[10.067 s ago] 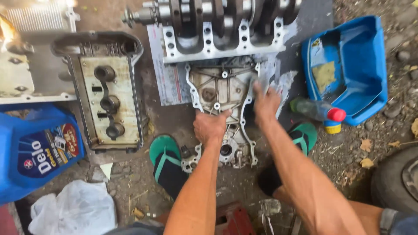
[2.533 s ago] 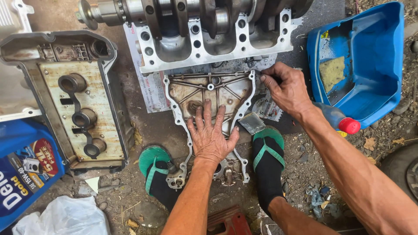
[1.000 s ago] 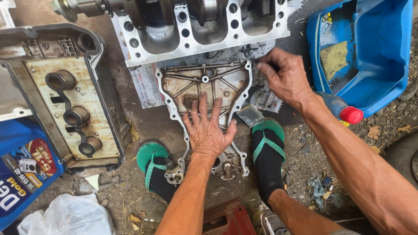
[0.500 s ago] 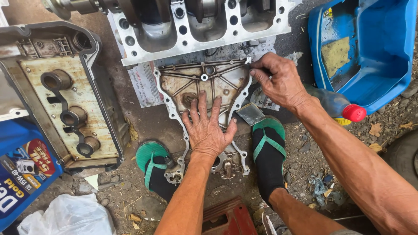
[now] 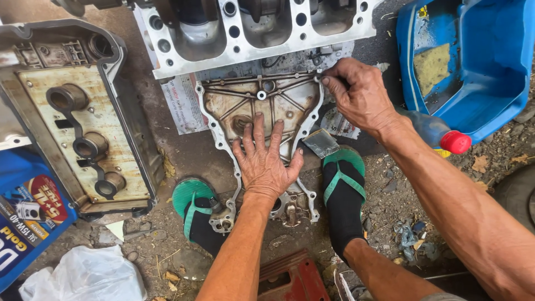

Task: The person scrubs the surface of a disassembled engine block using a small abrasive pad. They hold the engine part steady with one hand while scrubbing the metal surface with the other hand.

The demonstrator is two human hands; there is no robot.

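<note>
The engine block (image 5: 245, 30) lies at the top, pale metal with three half-round saddles showing. Left of it sits one grimy valve cover (image 5: 78, 120) with three round wells. One blue tub (image 5: 473, 56) stands at the right. Between the person's two green sandals lies the single timing cover (image 5: 262, 111) — flat, oil-browned inside, bright along its bolt-hole rim — long axis running from the block toward the person, wide end against the block. The left hand (image 5: 267, 161) presses flat on it, fingers spread, gripping nothing. The right hand (image 5: 359, 95) curls at its upper right corner, fingertips pinched — on what, I cannot tell.
</note>
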